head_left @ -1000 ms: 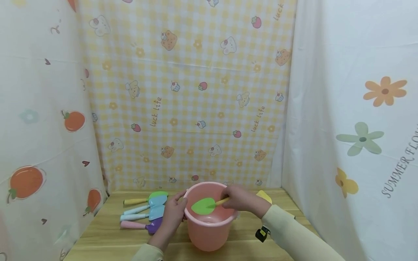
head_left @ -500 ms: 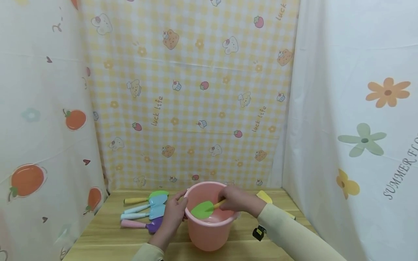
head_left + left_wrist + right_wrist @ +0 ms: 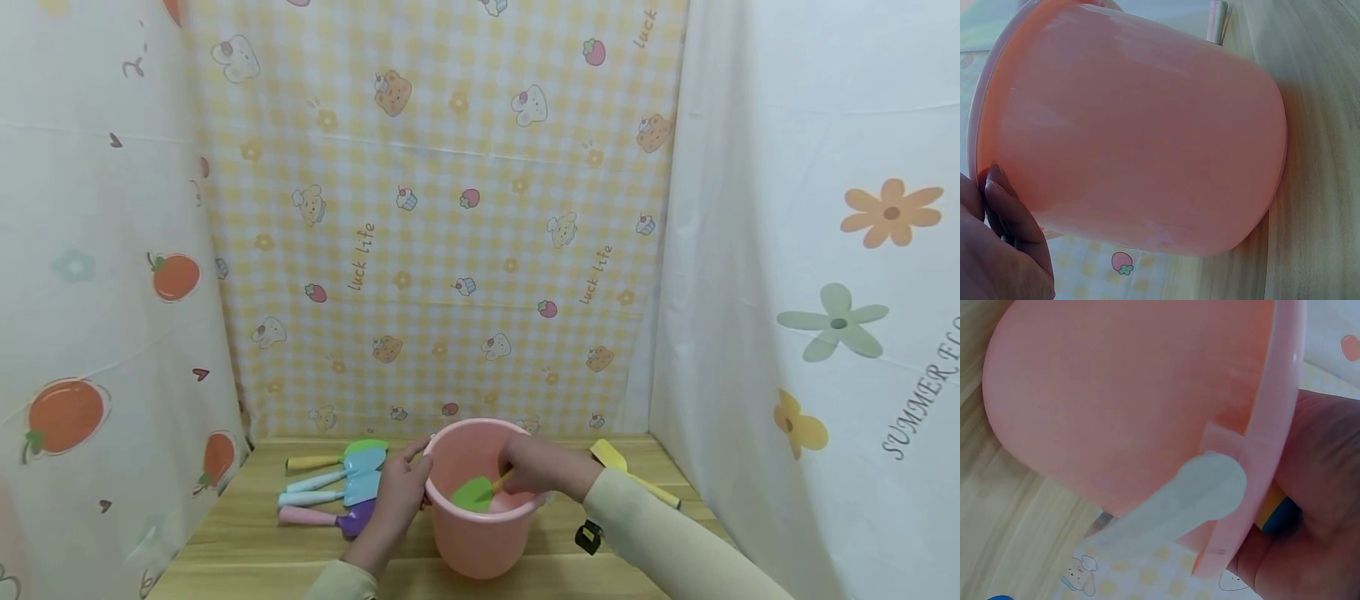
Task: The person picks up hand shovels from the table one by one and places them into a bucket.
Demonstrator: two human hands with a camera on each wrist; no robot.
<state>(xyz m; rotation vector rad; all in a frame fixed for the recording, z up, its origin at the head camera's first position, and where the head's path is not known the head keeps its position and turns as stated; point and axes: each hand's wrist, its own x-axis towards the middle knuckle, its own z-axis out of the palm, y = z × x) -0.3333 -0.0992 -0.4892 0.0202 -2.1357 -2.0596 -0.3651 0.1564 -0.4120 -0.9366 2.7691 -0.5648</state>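
A pink plastic bucket (image 3: 480, 546) stands upright on the wooden table. My left hand (image 3: 401, 496) grips its left rim; in the left wrist view the fingers (image 3: 1019, 219) curl against the outside just under the rim. Inside the bucket, my right hand (image 3: 543, 462) holds a toy shovel by its yellow handle, and the green blade (image 3: 472, 494) points left, low behind the front rim. From the right wrist, the bucket wall hides most of the shovel; a bit of yellow handle (image 3: 1272, 509) shows beside the palm. A white bail handle (image 3: 1172, 506) hangs on that side.
Left of the bucket lie several toy shovels: a green one (image 3: 365, 447), light blue ones (image 3: 363, 487) and a purple one with a pink handle (image 3: 307, 517). A yellow shovel (image 3: 651, 490) lies to the right, partly behind the sleeve. Patterned cloths (image 3: 450, 250) hang behind and at both sides.
My right hand has lowered the green shovel deeper into the bucket, moving slightly left. The left hand keeps its grip on the rim. More of the yellow shovel shows now.
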